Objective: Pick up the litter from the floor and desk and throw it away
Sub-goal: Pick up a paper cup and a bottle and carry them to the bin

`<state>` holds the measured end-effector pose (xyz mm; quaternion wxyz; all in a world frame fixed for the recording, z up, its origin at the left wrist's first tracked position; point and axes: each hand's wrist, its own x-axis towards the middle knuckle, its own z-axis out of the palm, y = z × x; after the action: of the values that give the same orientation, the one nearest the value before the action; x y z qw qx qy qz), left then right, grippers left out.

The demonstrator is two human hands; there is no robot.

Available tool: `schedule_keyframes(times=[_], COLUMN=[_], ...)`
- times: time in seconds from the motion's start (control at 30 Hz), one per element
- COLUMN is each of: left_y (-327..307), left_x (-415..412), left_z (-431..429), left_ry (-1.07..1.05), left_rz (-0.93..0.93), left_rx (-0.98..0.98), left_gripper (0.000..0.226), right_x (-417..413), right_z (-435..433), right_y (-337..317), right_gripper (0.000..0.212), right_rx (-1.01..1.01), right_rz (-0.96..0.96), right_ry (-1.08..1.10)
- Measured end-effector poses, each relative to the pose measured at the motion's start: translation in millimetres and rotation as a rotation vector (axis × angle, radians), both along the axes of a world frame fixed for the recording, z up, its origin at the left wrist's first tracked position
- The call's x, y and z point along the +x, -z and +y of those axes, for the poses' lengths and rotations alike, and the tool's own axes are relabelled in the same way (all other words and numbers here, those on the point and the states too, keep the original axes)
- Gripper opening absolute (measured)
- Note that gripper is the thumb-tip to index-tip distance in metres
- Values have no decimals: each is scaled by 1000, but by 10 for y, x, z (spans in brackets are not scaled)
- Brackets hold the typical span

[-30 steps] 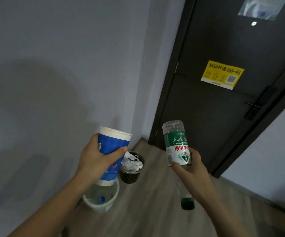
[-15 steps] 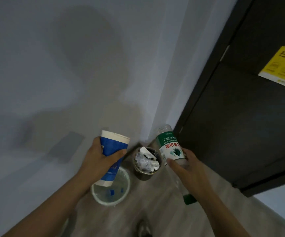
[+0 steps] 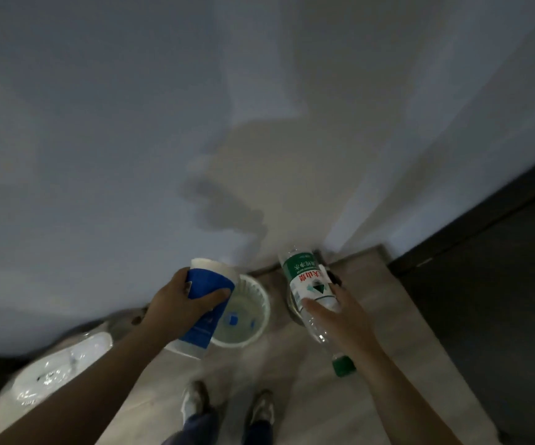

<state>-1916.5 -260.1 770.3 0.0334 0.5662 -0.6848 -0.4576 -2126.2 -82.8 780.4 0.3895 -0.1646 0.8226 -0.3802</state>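
My left hand (image 3: 176, 305) grips a blue and white paper cup (image 3: 208, 303), held tilted just left of and above a white slotted waste bin (image 3: 261, 303) on the floor. My right hand (image 3: 340, 319) grips a clear plastic water bottle (image 3: 309, 287) with a green and white label, held upside down with its green cap (image 3: 343, 369) pointing toward me. The bottle hangs over a second, dark bin (image 3: 292, 311), which is mostly hidden behind it and my hand.
Both bins stand against a pale wall where it meets the wood floor (image 3: 292, 364). A dark door (image 3: 484, 284) is at the right. A clear plastic bag (image 3: 54, 374) lies at the lower left. My two shoes (image 3: 227, 406) are near the bottom.
My view has tilted down and left, so the door slid to the right edge. Both hands have come closer over the bins; my shoes and the plastic bag now show.
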Motion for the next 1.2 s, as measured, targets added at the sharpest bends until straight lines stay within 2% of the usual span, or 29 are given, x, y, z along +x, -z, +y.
schedule_keyframes(times=[0.2, 0.37, 0.43, 0.6, 0.73, 0.87, 1.2], left_y=[663, 1218, 1432, 1957, 2398, 2790, 3560], left_x=[123, 232, 266, 324, 372, 388, 398], left_z=[-119, -223, -253, -342, -366, -381, -356], left_ry=[-96, -109, -92, -39, -31, -21, 30], left_rz=[-74, -145, -188, -281, -307, -326, -330], left_rx=[122, 225, 266, 248, 209, 214, 261], left_gripper=[83, 77, 79, 83, 76, 73, 70], right_x=[25, 188, 249, 348, 400, 443, 541], right_z=[-231, -396, -456, -612, -719, -791, -829], right_y=[595, 1114, 1328, 1900, 2377, 2825, 3709], right_gripper=[43, 58, 57, 46, 41, 46, 48], right_rx=[160, 249, 275, 321, 361, 399, 500], right_rz=[-120, -115, -108, -85, -44, 2, -57], right_ry=[-103, -117, -121, -159, -226, -223, -227])
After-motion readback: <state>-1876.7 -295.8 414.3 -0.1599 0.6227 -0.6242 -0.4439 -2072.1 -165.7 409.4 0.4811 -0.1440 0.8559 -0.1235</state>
